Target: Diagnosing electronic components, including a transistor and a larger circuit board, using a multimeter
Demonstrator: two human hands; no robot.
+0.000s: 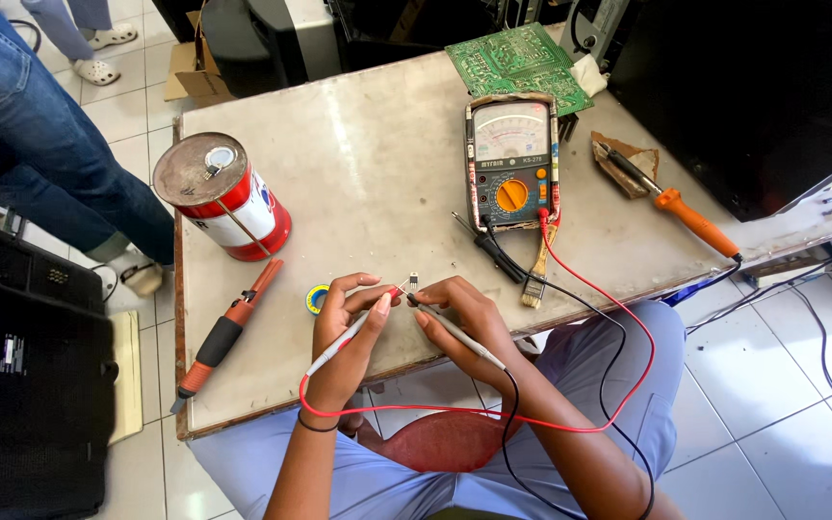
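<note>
Left hand (349,323) pinched the red-tipped probe (356,327), fingers clamped on it. Right hand (464,313) gripped the black probe (455,330) same way. Both tips met at a small black part (413,280) w/ legs, just past the fingertips, between the hands; about equally near to each, long axis pointing away from the person. Whether a finger also held it: can't tell. Farther on the table (377,164): meter (513,162), brush (535,274), soldering iron (681,207), red can (225,197), green board (517,60).

Bright, even daylight; soft glare on the pale scuffed worktop (377,164); sharp focus; wide-angle curvature toward frame edges
</note>
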